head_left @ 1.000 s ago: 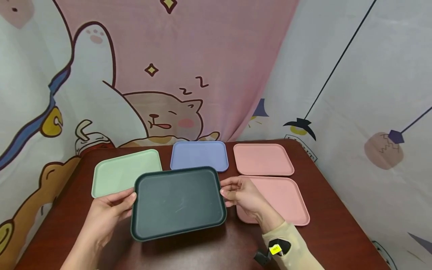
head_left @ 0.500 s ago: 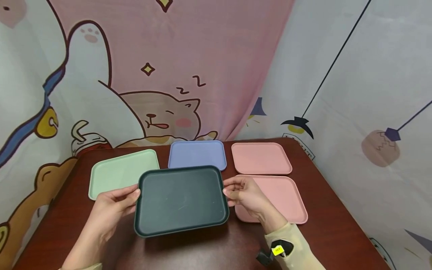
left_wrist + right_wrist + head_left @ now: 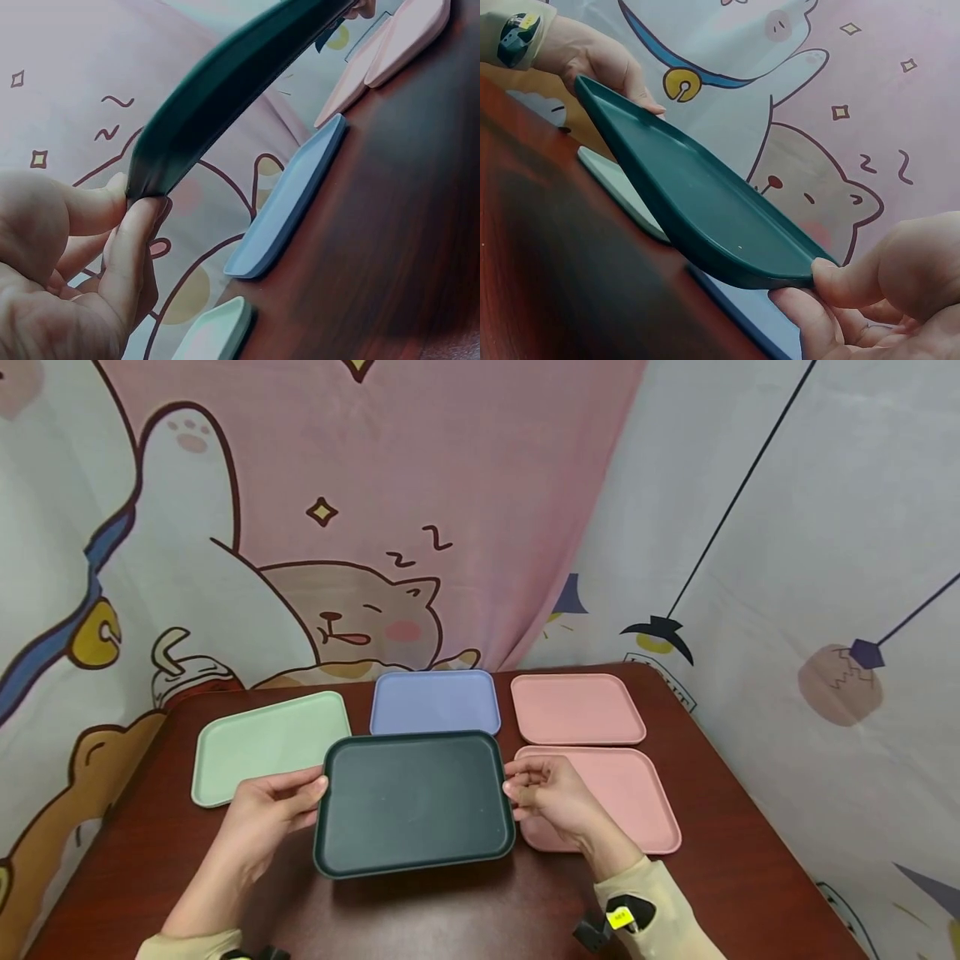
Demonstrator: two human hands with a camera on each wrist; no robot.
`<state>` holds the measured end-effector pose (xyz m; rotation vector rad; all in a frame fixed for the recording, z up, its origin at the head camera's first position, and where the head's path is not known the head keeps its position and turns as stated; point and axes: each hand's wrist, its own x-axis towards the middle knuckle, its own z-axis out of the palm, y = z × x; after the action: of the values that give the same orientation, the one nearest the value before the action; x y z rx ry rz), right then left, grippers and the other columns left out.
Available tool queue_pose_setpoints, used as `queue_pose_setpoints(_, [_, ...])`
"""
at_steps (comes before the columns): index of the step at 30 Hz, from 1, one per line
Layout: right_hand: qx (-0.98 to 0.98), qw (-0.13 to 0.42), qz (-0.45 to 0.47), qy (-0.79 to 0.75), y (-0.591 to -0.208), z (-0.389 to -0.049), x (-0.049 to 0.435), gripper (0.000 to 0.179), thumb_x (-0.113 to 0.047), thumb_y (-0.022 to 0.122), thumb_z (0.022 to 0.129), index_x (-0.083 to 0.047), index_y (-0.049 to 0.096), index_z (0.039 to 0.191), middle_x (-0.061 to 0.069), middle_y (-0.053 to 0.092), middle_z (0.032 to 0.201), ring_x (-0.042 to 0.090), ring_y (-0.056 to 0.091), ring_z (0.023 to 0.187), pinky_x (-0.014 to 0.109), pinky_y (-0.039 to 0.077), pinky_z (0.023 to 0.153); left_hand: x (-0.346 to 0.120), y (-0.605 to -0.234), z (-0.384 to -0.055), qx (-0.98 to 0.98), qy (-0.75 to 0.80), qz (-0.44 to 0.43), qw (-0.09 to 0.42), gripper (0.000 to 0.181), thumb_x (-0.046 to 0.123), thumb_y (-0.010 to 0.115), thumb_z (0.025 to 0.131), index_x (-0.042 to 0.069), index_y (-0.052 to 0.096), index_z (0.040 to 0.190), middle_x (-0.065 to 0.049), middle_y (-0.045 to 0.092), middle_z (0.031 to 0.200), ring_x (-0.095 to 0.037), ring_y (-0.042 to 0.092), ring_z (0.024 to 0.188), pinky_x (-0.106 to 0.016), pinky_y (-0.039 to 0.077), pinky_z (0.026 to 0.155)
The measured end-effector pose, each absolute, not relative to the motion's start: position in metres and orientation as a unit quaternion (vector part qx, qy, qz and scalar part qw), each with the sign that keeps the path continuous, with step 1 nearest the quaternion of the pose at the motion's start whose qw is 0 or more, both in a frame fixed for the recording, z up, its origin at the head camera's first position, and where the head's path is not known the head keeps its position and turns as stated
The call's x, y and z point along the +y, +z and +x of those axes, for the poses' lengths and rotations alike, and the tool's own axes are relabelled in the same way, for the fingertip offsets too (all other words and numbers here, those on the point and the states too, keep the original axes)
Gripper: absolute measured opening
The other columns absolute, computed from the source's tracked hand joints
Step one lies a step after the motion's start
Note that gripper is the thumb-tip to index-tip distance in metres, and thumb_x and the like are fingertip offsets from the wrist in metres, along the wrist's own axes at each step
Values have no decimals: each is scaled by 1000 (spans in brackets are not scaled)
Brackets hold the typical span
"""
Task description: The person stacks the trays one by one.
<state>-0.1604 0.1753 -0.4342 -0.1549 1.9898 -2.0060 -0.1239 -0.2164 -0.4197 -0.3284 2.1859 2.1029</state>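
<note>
A dark green rectangular tray [image 3: 414,803] is held up off the table between both hands. My left hand [image 3: 273,814] pinches its left short edge between thumb and fingers; the left wrist view shows this grip on the dark green rim [image 3: 154,169] closely. On the opposite short edge, my right hand [image 3: 553,797] pinches the rim the same way, thumb on top and fingers beneath, as the right wrist view shows with the right hand [image 3: 877,292]. The tray's inner face carries nothing apart from small specks. Its near side casts a shadow on the table below.
Flat on the brown table [image 3: 420,914] lie a light green tray [image 3: 262,747] at left, a blue tray [image 3: 435,703] at back centre, and two pink trays, a far one [image 3: 577,710] and a near one [image 3: 630,797], at right. A printed curtain [image 3: 450,485] hangs behind.
The dark green tray and both hands have shifted slightly to the right in the head view, while the other trays drift left with the camera. Both hands keep their hold.
</note>
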Motion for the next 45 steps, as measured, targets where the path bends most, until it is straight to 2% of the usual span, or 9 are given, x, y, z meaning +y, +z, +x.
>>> queue_pose_setpoints(15, [718, 153, -41, -678, -449, -161, 182, 32, 9, 70, 96, 20, 61, 125, 11, 67, 88, 16, 66, 72, 28, 64, 61, -211, -442, -133, 723, 679, -111, 64, 45, 6, 73, 101, -12, 60, 141, -11, 78, 108, -10, 74, 85, -29, 65, 74])
queue_pose_setpoints(33, [736, 143, -32, -661, -469, -165, 180, 29, 11, 71, 94, 22, 62, 119, 14, 70, 87, 15, 68, 68, 29, 64, 59, -204, -466, -140, 740, 660, -120, 61, 40, 4, 75, 99, -13, 66, 133, -13, 78, 104, -10, 72, 79, -28, 65, 69])
queue_pose_setpoints(45, [767, 123, -39, -628, -465, -163, 176, 26, 13, 71, 94, 23, 64, 116, 19, 72, 88, 17, 68, 65, 31, 64, 56, -200, -471, -141, 751, 646, -123, 58, 36, 4, 76, 98, -12, 69, 130, -13, 78, 102, -12, 70, 78, -27, 64, 68])
